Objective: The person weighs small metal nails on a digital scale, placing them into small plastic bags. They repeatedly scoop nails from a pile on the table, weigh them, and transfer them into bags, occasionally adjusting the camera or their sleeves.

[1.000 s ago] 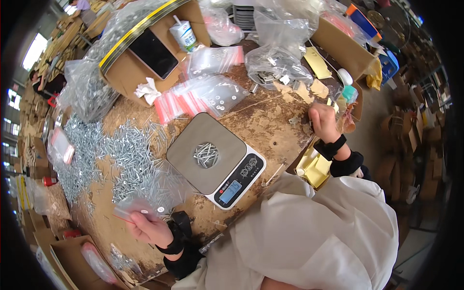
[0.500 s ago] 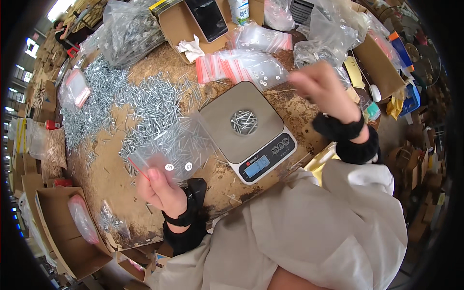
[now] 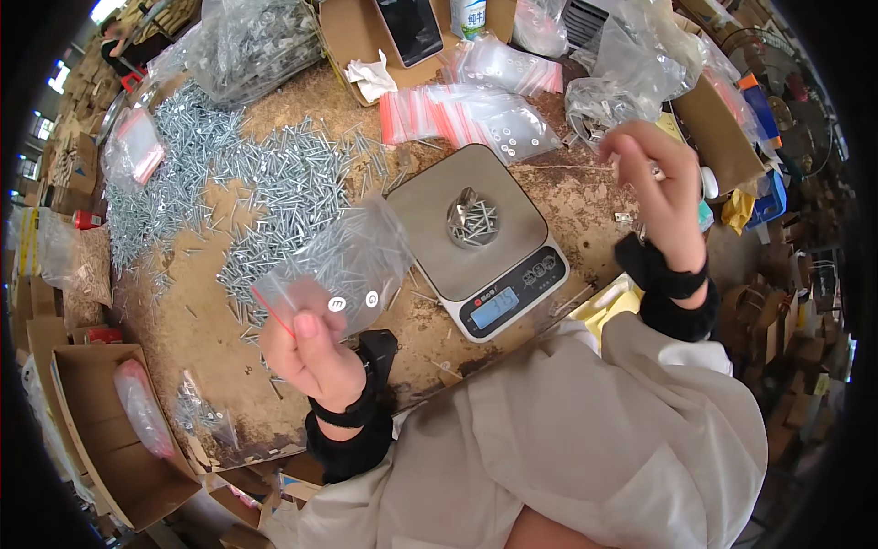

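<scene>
My left hand (image 3: 315, 361) is pinching a clear plastic bag (image 3: 377, 265) by its red-lined edge between thumb and fingers, and two round white stickers are showing on it. The bag is hanging over loose screws, just left of the scale (image 3: 425, 242). My right hand (image 3: 666, 188) is hovering right of the scale, its fingers parted and loosely bent; I am seeing nothing clearly gripped there. Between my hands, the scale is lying on the worn table (image 3: 206, 329), its lit display facing me. On its plate a small round dish (image 3: 455, 236) is holding a heap of screws (image 3: 482, 218) and, at the far side, a shiny metal piece (image 3: 467, 196). Farther left, a wide pile of screws (image 3: 283, 188) is spreading over the table. Beyond the scale, more red-edged bags (image 3: 512, 123) are lying flat, and a crumpled tissue (image 3: 372, 75) and a dark phone (image 3: 413, 32) are resting farther off.
</scene>
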Tool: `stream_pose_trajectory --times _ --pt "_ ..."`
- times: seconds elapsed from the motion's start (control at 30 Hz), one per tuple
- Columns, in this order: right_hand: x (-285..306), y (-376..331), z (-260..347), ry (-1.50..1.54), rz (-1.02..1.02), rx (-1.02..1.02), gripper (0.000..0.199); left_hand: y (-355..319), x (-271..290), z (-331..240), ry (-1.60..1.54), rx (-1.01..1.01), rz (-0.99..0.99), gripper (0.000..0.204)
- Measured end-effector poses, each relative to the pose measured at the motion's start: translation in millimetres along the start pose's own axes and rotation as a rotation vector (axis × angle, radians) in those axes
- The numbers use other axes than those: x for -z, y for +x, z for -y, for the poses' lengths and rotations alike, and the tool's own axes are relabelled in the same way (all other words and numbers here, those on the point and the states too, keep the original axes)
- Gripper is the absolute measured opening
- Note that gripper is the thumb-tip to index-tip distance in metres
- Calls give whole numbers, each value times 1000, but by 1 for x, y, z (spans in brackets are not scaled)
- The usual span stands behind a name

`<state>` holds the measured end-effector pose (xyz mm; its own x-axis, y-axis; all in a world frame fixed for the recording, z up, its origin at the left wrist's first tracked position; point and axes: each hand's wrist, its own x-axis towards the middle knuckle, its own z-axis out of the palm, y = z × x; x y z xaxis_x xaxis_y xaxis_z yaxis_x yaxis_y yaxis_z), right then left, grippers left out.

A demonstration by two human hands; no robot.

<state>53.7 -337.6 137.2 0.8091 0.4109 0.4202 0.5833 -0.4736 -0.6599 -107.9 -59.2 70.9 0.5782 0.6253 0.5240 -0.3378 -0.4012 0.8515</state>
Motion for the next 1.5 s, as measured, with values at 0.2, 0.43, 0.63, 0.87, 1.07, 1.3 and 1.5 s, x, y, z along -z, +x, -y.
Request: stream_pose_trajectory --times 0.2,0.43,0.63,0.87,1.07,1.3,1.5 --pt "47 -65 -71 -534 -34 -267 23 -3 3 3 -151 106 -28 42" --pt "21 -104 -106 -472 141 -119 42 -2 4 20 2 186 -104 45" --pt "21 -68 -128 -449 161 -28 8 -1 -12 16 4 178 -152 37" --pt "38 -33 -121 -446 -120 52 31 10 -8 10 -2 120 -16 23" --pt "83 -65 -121 -419 -281 -81 30 12 -12 10 -45 104 25 25" --pt "89 -95 -95 -357 -101 -181 14 -13 29 48 -141 178 -15 31" --pt "82 -80 -89 -346 289 -298 15 -16 22 50 -362 169 -133 40"
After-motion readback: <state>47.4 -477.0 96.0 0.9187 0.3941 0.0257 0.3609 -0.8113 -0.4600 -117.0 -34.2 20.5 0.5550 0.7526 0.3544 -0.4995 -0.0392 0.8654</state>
